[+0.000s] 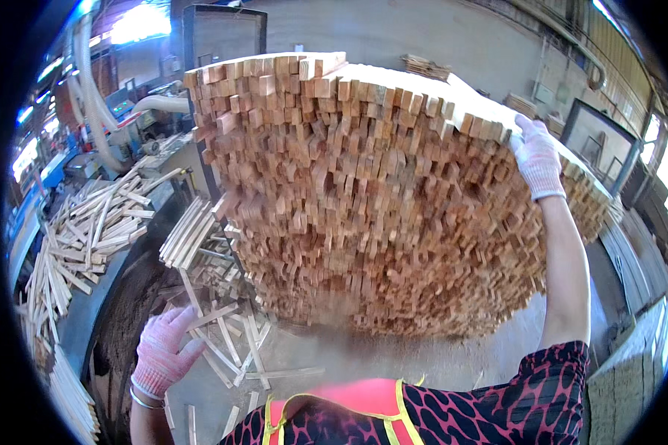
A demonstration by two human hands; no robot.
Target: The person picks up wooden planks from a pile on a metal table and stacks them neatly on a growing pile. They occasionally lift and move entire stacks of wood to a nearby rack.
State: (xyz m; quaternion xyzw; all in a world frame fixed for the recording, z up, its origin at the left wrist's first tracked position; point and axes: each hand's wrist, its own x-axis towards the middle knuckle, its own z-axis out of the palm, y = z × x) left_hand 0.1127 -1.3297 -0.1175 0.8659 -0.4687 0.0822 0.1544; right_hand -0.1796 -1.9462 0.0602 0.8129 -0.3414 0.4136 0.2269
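Nearest us, a pink vest (364, 397) with yellow edging fills the bottom of the view, and now we sweep across from the left: loose sticks (89, 237) lie crisscrossed on the worktop (104, 308), a tangle where pulling one could well bring several neighbours sliding over the edge. Next along comes the gloved left hand (165, 345), low down, thumb well apart from loosely bent fingers, apparently with nothing in its grasp, though a stick end sits so near the fingertips that contact is hard to call! Just above, a small bundle (189, 231) leans at a slant; a knock there might scatter it. Below and to the right, fallen sticks (252, 348) litter the floor (334, 363), and a foot set on one could roll or trip. Centre stage, the great stack (378, 193) rises, stick ends facing us, some jutting, some sunk back; an uneven face like that may let a projecting piece catch a sleeve or glove and come away. Then, right of centre, the gloved right hand (538, 156) rests on the stack's top edge, fingers reaching over it; whether it pinches a stick, I cannot tell. Lean too hard on that rim and a top piece could tip or slip, taking the person's balance with it.
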